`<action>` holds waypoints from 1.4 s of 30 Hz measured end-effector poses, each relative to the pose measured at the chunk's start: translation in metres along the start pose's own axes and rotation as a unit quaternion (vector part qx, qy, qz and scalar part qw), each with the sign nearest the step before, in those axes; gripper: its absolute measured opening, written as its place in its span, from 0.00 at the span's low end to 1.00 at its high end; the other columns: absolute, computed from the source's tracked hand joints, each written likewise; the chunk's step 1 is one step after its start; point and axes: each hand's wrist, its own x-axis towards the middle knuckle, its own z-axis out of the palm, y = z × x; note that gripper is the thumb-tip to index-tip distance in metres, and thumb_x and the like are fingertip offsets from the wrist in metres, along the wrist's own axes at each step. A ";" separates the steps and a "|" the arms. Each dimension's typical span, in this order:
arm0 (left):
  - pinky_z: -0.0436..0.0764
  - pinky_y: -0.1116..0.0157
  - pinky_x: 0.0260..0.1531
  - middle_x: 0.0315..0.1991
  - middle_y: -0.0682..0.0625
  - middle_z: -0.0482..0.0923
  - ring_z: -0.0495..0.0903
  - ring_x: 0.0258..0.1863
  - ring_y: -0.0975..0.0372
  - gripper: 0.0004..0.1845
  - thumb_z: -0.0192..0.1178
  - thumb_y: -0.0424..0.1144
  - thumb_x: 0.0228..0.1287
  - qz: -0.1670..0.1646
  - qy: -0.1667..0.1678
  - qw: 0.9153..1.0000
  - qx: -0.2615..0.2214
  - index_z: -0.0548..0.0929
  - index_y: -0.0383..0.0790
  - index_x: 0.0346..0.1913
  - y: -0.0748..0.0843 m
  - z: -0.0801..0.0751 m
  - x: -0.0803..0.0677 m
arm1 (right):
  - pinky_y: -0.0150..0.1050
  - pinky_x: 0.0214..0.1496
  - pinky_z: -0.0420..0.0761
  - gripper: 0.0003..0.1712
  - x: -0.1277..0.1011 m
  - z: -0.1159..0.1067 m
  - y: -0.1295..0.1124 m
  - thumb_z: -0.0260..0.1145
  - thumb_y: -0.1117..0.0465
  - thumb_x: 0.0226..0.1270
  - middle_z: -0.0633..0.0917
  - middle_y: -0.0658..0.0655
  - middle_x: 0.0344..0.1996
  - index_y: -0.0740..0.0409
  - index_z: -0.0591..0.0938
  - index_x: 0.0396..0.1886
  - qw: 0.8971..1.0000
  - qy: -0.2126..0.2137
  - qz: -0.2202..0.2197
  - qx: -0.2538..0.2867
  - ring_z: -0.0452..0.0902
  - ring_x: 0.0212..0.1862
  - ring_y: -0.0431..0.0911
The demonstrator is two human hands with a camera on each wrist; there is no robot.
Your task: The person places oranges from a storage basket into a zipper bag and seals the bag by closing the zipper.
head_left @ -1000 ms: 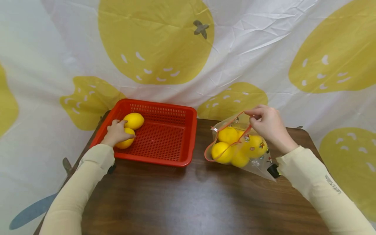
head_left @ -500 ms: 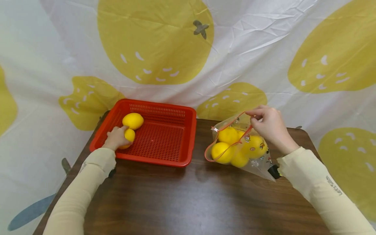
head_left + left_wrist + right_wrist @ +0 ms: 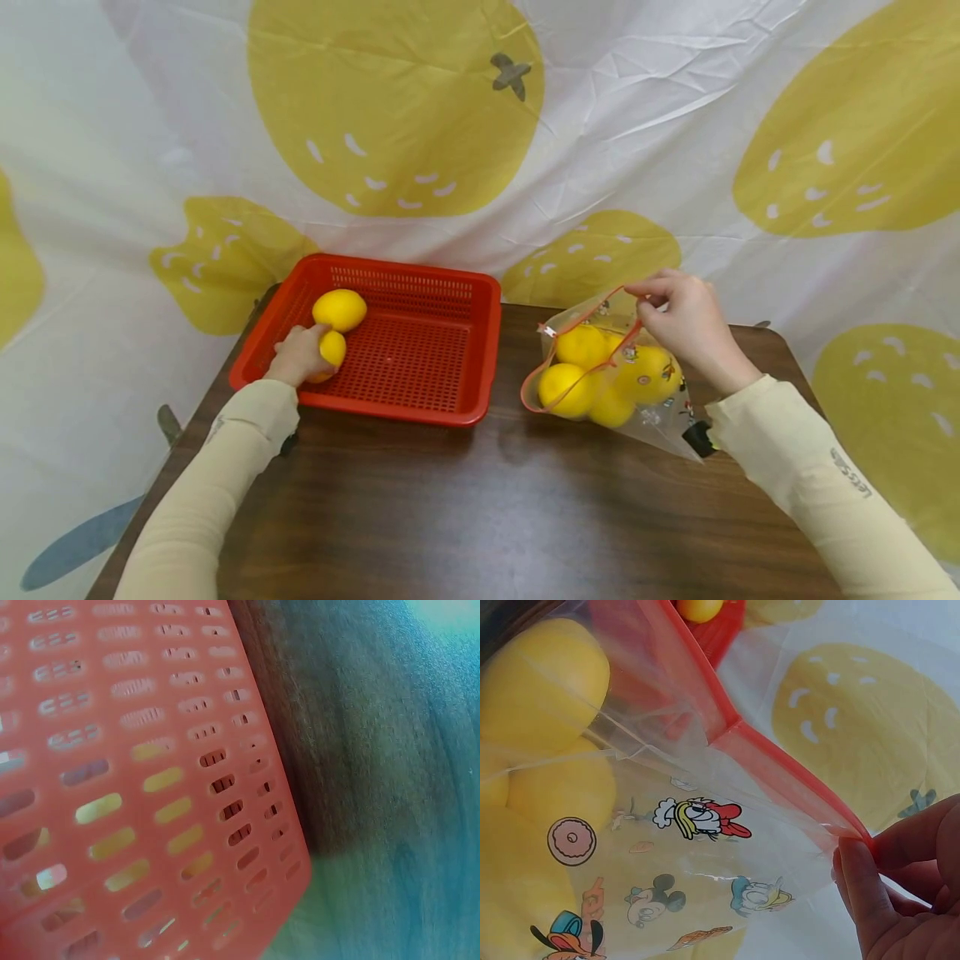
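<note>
A person's left hand (image 3: 298,357) grips a lemon (image 3: 331,349) inside the red basket (image 3: 442,287); the right hand (image 3: 686,321) pinches the bag (image 3: 645,412) rim. Best released low against the neighbouring lemon (image 3: 341,308), bag mouth held wide.

Wooden table (image 3: 480,508) with basket (image 3: 420,408), bag (image 3: 660,421)

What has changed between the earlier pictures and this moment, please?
The left hand has drawn back toward the basket's near-left corner, taking the lemon it holds along. The other lemon, the red basket, and the right hand pinching the bag's rim have stayed put.
</note>
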 end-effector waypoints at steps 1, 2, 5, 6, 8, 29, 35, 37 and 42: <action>0.61 0.37 0.49 0.55 0.25 0.57 0.58 0.51 0.32 0.39 0.65 0.36 0.51 -0.001 0.001 1.000 -0.002 0.59 0.32 0.65 0.000 0.000 0.000 | 0.31 0.13 0.63 0.16 0.000 0.000 0.000 0.54 0.72 0.55 0.82 0.62 0.34 0.67 0.84 0.40 1.000 0.001 -0.001 0.000 0.75 0.27 0.48; 0.63 0.37 0.47 0.56 0.25 0.56 0.58 0.51 0.32 0.39 0.65 0.36 0.51 -0.002 0.002 1.000 -0.003 0.59 0.32 0.65 0.000 0.000 0.000 | 0.31 0.13 0.63 0.16 0.000 0.000 0.000 0.54 0.72 0.55 0.82 0.62 0.34 0.67 0.84 0.40 1.000 0.001 -0.001 0.000 0.76 0.27 0.48; 0.66 0.38 0.44 0.56 0.25 0.56 0.58 0.49 0.30 0.39 0.65 0.37 0.51 -0.005 0.006 1.000 -0.005 0.59 0.33 0.66 -0.001 0.001 0.000 | 0.31 0.13 0.63 0.16 0.000 0.001 0.000 0.53 0.72 0.55 0.82 0.62 0.34 0.67 0.84 0.39 1.000 0.001 -0.002 0.002 0.75 0.27 0.48; 0.66 0.38 0.44 0.56 0.25 0.56 0.58 0.50 0.31 0.39 0.65 0.37 0.50 -0.007 0.011 1.000 -0.006 0.59 0.33 0.65 -0.001 0.001 0.000 | 0.31 0.13 0.63 0.16 0.000 0.001 0.000 0.53 0.72 0.55 0.82 0.62 0.34 0.67 0.84 0.40 1.000 0.000 -0.001 0.002 0.75 0.27 0.48; 0.63 0.37 0.47 0.55 0.26 0.57 0.58 0.51 0.31 0.39 0.65 0.37 0.49 -0.010 0.020 1.000 -0.009 0.60 0.33 0.64 -0.002 0.001 0.000 | 0.31 0.13 0.63 0.16 0.000 0.000 0.000 0.53 0.72 0.55 0.82 0.62 0.34 0.66 0.84 0.40 1.000 -0.004 0.001 0.005 0.75 0.27 0.48; 0.68 0.43 0.45 0.56 0.30 0.64 0.66 0.51 0.40 0.39 0.68 0.42 0.45 0.096 0.086 0.990 -0.049 0.66 0.35 0.62 0.039 -0.020 -0.015 | 0.32 0.14 0.63 0.16 0.001 0.001 0.000 0.53 0.72 0.55 0.82 0.62 0.35 0.67 0.83 0.40 1.000 -0.010 0.006 0.003 0.72 0.26 0.48; 0.69 0.45 0.46 0.57 0.34 0.65 0.65 0.53 0.44 0.40 0.69 0.41 0.45 0.135 0.092 0.984 -0.075 0.66 0.38 0.63 0.068 -0.030 -0.020 | 0.31 0.14 0.64 0.16 0.001 0.000 0.001 0.54 0.71 0.55 0.82 0.61 0.34 0.67 0.84 0.40 1.000 -0.010 0.004 0.003 0.72 0.26 0.48; 0.70 0.46 0.45 0.56 0.36 0.67 0.66 0.52 0.45 0.40 0.69 0.42 0.44 0.146 0.089 0.982 -0.081 0.65 0.39 0.64 0.079 -0.031 -0.023 | 0.31 0.14 0.63 0.16 0.001 0.000 0.000 0.54 0.71 0.55 0.82 0.61 0.34 0.67 0.84 0.40 1.000 -0.010 0.004 0.003 0.72 0.26 0.48; 0.70 0.48 0.47 0.57 0.39 0.67 0.67 0.52 0.49 0.41 0.69 0.43 0.44 0.170 0.074 0.977 -0.106 0.66 0.41 0.64 0.105 -0.032 -0.030 | 0.31 0.14 0.63 0.16 0.001 0.001 0.001 0.54 0.72 0.55 0.82 0.62 0.34 0.67 0.84 0.40 1.000 -0.008 0.002 0.002 0.72 0.26 0.48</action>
